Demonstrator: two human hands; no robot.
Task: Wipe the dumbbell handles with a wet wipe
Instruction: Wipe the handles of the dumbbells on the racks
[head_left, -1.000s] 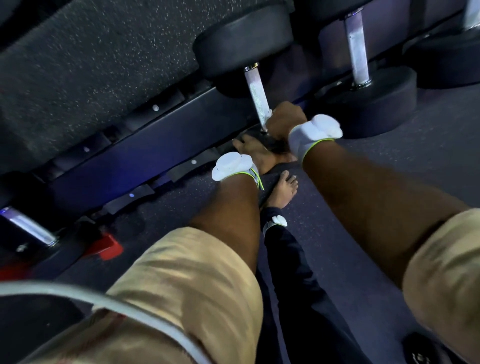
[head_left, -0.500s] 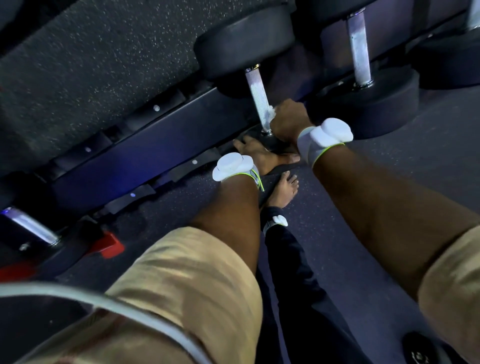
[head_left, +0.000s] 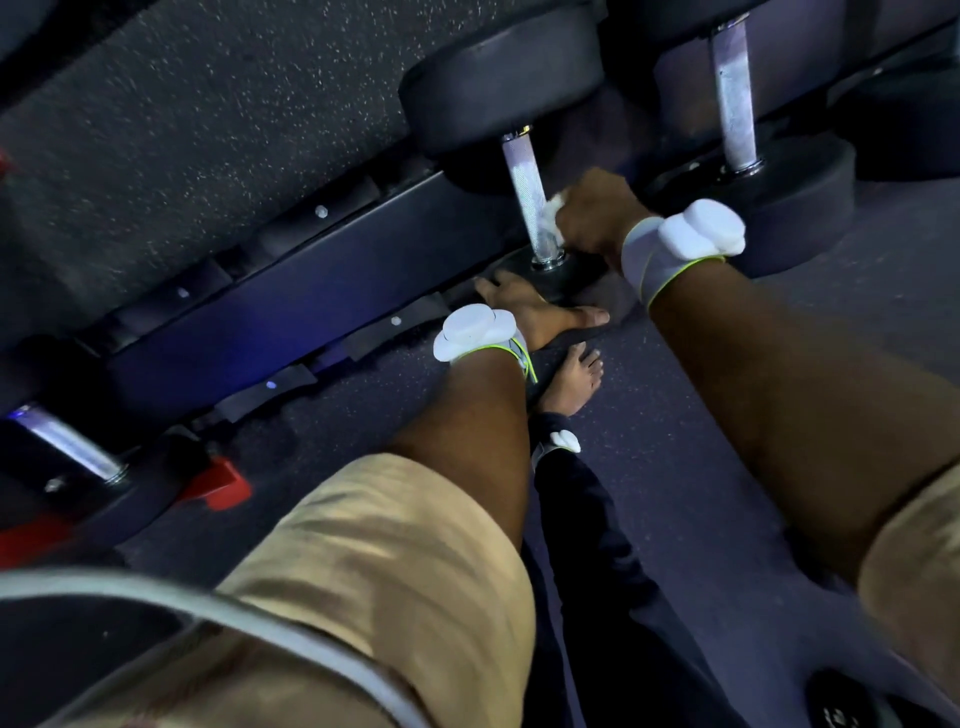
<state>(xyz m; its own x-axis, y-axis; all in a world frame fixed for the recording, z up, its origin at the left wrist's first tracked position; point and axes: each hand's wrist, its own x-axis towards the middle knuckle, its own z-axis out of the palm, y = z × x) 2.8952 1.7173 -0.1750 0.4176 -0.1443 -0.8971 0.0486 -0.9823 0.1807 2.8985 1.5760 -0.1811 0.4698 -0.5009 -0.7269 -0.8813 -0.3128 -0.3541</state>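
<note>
A black dumbbell with a knurled steel handle (head_left: 525, 192) lies on the low rack, its near head (head_left: 566, 273) toward me. My right hand (head_left: 597, 218) grips a white wet wipe (head_left: 551, 215) and presses it against the lower right side of that handle. My left hand (head_left: 530, 309) rests on the near head's front edge, with the thumb stretched out to the right and the fingers lying over the rim. Both wrists carry white sensor bands.
A second dumbbell with a steel handle (head_left: 733, 98) sits to the right, and a third dumbbell handle (head_left: 67, 444) at far left above a red rack foot (head_left: 218, 486). The dark rack rail (head_left: 291, 301) runs diagonally. My bare foot (head_left: 574, 382) stands on the speckled floor.
My right hand has slid the wipe a little up the handle from its lower end. My left hand has stayed on the near head.
</note>
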